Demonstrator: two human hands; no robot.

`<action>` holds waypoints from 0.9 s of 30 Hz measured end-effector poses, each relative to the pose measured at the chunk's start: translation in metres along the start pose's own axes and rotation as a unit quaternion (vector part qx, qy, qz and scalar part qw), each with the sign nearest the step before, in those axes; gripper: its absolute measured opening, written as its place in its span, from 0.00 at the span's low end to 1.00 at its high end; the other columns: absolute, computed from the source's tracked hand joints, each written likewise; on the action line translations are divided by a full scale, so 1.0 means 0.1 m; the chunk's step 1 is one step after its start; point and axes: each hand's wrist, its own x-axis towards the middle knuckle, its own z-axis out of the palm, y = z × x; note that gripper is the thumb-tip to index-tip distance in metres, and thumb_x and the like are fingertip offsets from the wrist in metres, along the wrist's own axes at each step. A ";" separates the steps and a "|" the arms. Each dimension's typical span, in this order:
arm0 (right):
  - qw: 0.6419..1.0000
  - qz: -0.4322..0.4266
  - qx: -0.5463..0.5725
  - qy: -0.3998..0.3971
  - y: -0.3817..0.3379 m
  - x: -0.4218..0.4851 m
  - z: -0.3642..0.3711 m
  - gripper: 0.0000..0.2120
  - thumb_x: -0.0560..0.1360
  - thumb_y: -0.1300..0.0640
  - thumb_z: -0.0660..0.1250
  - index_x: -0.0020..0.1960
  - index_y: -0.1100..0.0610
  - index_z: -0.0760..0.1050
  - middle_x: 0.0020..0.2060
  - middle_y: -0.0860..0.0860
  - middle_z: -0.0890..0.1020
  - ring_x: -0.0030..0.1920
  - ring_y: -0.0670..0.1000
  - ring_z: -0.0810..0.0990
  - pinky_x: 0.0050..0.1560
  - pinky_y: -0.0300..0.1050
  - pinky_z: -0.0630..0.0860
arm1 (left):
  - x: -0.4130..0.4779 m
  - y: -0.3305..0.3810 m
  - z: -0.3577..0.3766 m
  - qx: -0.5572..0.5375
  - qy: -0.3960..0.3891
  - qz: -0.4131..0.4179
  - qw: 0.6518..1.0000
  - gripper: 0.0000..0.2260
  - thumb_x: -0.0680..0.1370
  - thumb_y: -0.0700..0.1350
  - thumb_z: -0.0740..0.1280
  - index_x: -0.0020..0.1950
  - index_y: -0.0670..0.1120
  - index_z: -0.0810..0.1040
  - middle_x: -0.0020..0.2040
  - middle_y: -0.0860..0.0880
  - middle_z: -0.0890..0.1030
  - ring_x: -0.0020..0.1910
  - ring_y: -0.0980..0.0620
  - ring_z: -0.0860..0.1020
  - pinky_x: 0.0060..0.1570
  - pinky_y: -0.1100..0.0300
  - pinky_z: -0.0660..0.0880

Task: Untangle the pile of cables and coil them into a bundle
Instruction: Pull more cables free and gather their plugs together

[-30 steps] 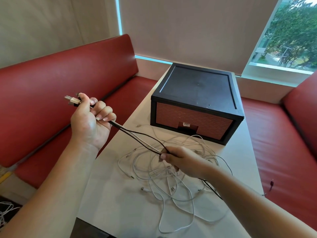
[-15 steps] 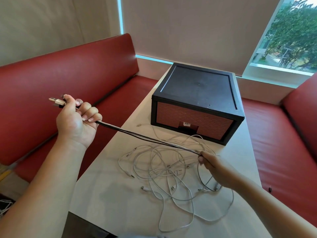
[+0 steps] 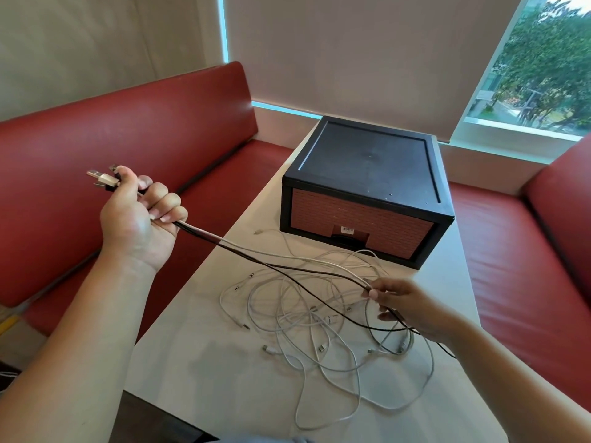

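My left hand (image 3: 140,215) is raised over the red bench at the left and grips a bunch of black and white cables near their USB plugs (image 3: 103,179), which stick out above the fist. The gathered cables (image 3: 271,260) run down and to the right, sagging a little, to my right hand (image 3: 406,306), which pinches them just above the table. Under and around that hand lies a tangled pile of white cables (image 3: 307,327) with loose connectors, spread over the white table (image 3: 204,362).
A black box with a brick-patterned drawer front (image 3: 364,193) stands at the far end of the table, close behind the pile. Red bench seats (image 3: 524,266) run along the left, the back and the right. A window (image 3: 543,68) is at the upper right.
My left hand moved back to the right, toward the table, and the stretched cables went slack and sag. My right hand stays far along the cables, above the pile's right side.
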 end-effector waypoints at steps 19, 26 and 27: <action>0.928 -0.099 -0.357 -0.034 -0.19 0.15 0.52 0.13 0.76 0.47 0.68 0.59 0.48 0.78 0.47 0.39 0.75 0.44 0.39 0.76 0.46 0.31 0.72 | -0.12 -0.12 0.22 0.075 -0.046 -0.012 0.996 0.20 0.83 0.59 0.53 0.35 0.51 0.63 0.27 0.55 0.56 0.24 0.58 0.54 0.26 0.64 0.51; 0.951 -0.109 -0.289 0.005 -0.18 0.21 0.59 0.03 0.76 0.55 0.69 0.45 0.47 0.80 0.39 0.40 0.79 0.40 0.41 0.77 0.44 0.35 0.73 | -0.12 -0.03 0.16 0.073 -0.040 -0.003 0.996 0.20 0.83 0.59 0.53 0.35 0.51 0.63 0.28 0.55 0.55 0.25 0.57 0.53 0.26 0.64 0.52; 0.957 -0.102 -0.270 0.008 -0.20 0.20 0.57 0.05 0.76 0.54 0.69 0.43 0.46 0.79 0.37 0.41 0.80 0.38 0.39 0.76 0.42 0.33 0.72 | -0.11 -0.03 0.15 0.073 -0.040 -0.004 0.997 0.20 0.83 0.59 0.53 0.35 0.51 0.64 0.28 0.55 0.55 0.25 0.57 0.53 0.26 0.64 0.52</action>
